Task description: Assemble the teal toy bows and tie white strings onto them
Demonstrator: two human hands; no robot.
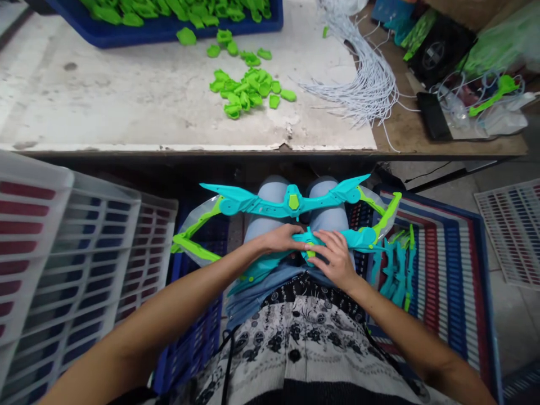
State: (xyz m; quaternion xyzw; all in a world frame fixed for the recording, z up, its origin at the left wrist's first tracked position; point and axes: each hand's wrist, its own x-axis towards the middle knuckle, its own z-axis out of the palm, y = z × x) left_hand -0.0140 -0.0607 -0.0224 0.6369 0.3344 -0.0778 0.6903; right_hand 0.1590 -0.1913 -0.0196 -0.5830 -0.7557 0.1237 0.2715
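Note:
Two teal and green plastic toy bows lie across my lap. The upper bow (pixel 291 201) rests on my knees, untouched. The lower bow (pixel 358 238) sits closer to my body, and both hands grip its middle. My left hand (pixel 280 238) is closed on the grip from the left. My right hand (pixel 335 257) presses on the centre with curled fingers, beside a small green piece at the handle.
A worn white table (pixel 126 107) lies ahead with a pile of small green plastic parts (pixel 248 90) and a bundle of white strings (pixel 367 84). A blue tray (pixel 169 25) of green parts stands at the back. White crates (pixel 76 253) stand left; more bows (pixel 396 270) sit in a striped bag right.

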